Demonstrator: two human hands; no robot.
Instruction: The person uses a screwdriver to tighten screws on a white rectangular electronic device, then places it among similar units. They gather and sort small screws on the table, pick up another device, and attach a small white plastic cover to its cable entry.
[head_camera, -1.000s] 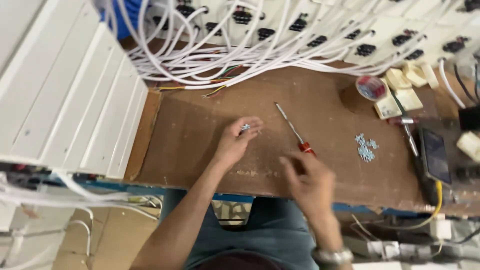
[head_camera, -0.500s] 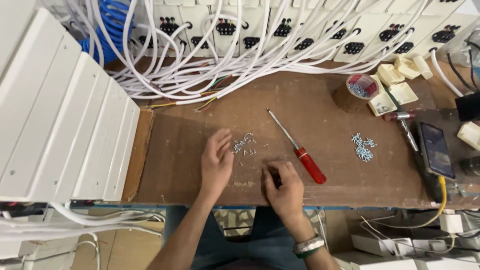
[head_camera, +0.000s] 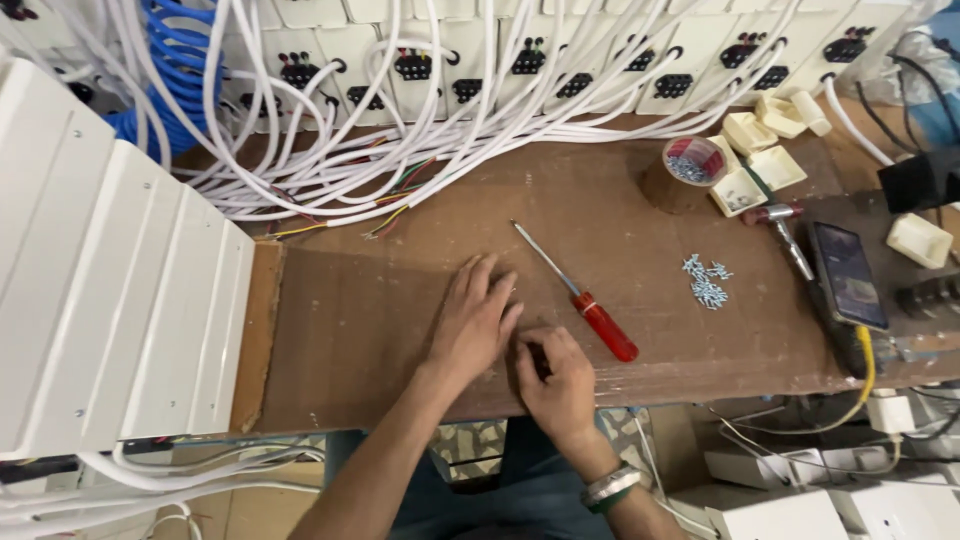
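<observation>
Nearest, right hand (head_camera: 556, 378) curled at the bench (head_camera: 380, 330) edge, fingertips pinched together; contents hidden, could not tell. Just beyond, touching it, left hand (head_camera: 472, 322) spread flat, palm down, covering whatever lay beneath. Just right, red-handled screwdriver (head_camera: 588, 302): light, stiff, best gripped by the handle. Further right, loose screws (head_camera: 704, 282), tiny, prone to scatter. Farthest, white cables (head_camera: 400, 150).

screwdriver (head_camera: 580, 295) red handle | cables (head_camera: 330, 150) white | workbench (head_camera: 380, 300) brown
</observation>
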